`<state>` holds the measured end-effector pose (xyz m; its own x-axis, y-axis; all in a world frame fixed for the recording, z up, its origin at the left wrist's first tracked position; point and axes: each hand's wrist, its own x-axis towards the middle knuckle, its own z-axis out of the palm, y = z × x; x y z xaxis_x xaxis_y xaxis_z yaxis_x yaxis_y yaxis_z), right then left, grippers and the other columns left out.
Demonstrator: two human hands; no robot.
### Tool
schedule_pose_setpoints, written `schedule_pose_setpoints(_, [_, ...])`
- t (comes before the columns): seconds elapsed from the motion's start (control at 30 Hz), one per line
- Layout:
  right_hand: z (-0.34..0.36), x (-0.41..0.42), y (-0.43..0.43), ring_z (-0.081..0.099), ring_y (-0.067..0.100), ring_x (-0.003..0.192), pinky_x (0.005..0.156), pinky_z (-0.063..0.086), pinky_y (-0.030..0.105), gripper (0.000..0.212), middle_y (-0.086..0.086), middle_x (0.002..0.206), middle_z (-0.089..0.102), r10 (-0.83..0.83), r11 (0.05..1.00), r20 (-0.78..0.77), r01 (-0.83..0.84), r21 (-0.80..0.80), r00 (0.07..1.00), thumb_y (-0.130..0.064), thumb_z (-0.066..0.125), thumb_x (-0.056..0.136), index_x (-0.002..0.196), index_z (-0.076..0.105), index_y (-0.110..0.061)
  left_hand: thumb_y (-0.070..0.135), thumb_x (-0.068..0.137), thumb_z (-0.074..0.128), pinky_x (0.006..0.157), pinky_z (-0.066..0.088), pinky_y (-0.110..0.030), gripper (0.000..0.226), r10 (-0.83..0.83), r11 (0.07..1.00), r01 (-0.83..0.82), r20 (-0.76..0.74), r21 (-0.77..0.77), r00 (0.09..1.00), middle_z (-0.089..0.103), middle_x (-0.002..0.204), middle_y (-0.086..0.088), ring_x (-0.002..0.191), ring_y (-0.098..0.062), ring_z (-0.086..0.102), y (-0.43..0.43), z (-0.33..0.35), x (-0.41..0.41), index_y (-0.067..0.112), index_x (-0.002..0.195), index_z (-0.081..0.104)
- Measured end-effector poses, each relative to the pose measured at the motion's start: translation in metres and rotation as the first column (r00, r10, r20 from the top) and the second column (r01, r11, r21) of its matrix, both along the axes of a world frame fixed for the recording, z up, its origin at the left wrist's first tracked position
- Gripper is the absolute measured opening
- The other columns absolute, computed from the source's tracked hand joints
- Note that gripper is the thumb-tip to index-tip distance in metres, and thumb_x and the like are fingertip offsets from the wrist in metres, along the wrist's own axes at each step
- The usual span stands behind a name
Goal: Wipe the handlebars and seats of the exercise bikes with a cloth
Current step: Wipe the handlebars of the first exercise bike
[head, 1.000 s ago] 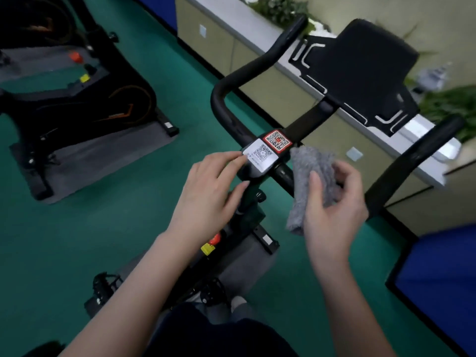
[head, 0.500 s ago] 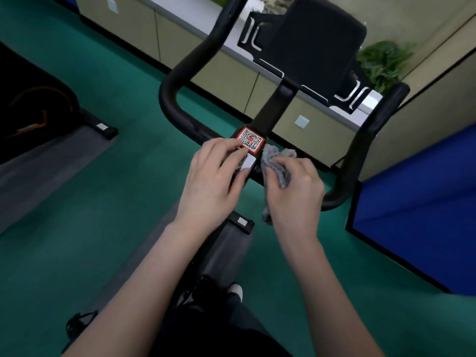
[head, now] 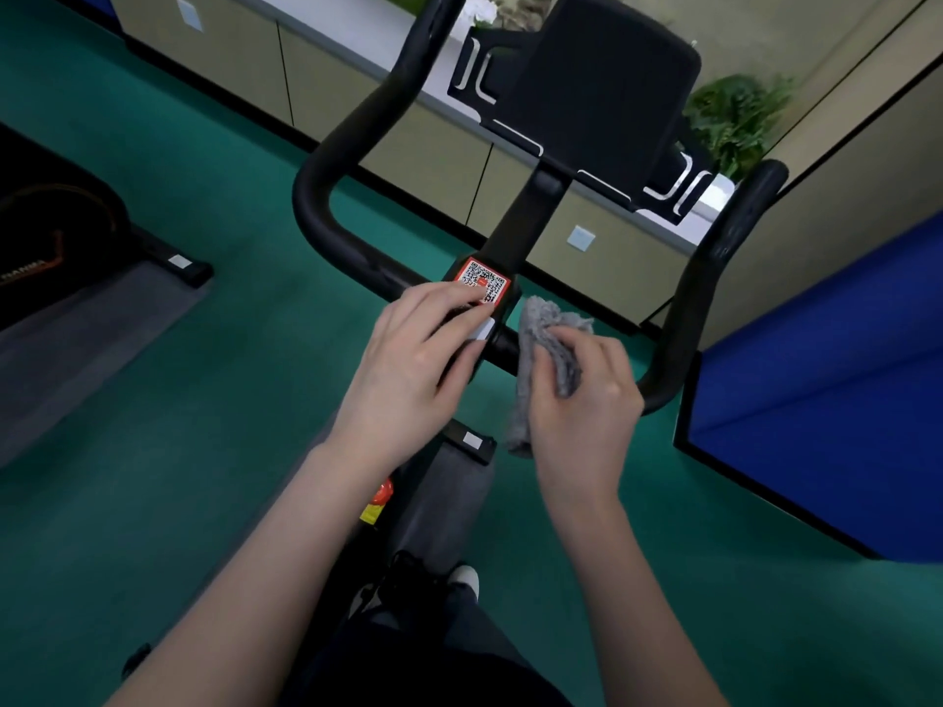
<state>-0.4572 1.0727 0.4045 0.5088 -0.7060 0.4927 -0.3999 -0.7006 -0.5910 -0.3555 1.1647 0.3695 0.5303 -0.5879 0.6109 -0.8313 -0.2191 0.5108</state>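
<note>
— Where's the cloth?
— The grey cloth (head: 542, 344) is bunched in the right hand (head: 581, 400), fingers curled round it, pressed on the handlebar (head: 312, 206) just right of its centre.
— And the left hand (head: 408, 359)?
— It rests on the centre, fingers nearly straight, gripping nothing, tips touching the red code sticker (head: 487, 279).

Head camera looks forward and down, close above the handlebars (head: 309, 206), seemingly wide-angle.
</note>
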Motion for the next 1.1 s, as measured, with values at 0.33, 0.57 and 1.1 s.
schedule_pose_setpoints(0.33, [0.011,-0.001,-0.018,0.065,0.022,0.089,0.084,0.047,0.029,0.017,0.011,0.098,0.068,0.036,0.999,-0.129,-0.037,-0.004,0.991,-0.009,0.068,0.084,0.1,0.072,-0.005,0.014,0.093,0.059,0.094,0.04,-0.035,0.024,0.033,0.999,-0.034,0.032,0.029,0.999,0.063,0.117,-0.008,0.112,-0.027,0.054,-0.001,0.007,-0.001,0.002,0.113,0.066])
schedule_pose_setpoints(0.57, [0.03,0.034,-0.047,0.063,0.022,0.091,0.081,0.051,0.03,0.017,0.005,0.094,0.07,0.186,0.974,-0.407,-0.114,0.195,0.894,-0.019,0.062,0.087,0.099,0.073,-0.017,0.019,0.089,0.063,0.096,0.041,-0.037,0.031,0.058,0.998,-0.059,0.018,0.034,0.998,0.06,0.12,-0.009,0.113,-0.028,0.051,-0.006,0.003,-0.006,0.002,0.116,0.064])
schedule_pose_setpoints(1.1, [0.026,0.002,-0.063,0.06,0.026,0.091,0.077,0.046,0.029,0.014,0.009,0.097,0.066,0.175,0.984,-0.459,-0.149,0.092,0.871,-0.02,0.062,0.088,0.097,0.068,-0.012,0.013,0.091,0.062,0.098,0.042,-0.04,0.031,0.083,0.996,-0.083,-0.005,-0.034,0.997,0.059,0.122,-0.007,0.116,-0.024,0.051,-0.011,-0.009,-0.01,0.003,0.12,0.062])
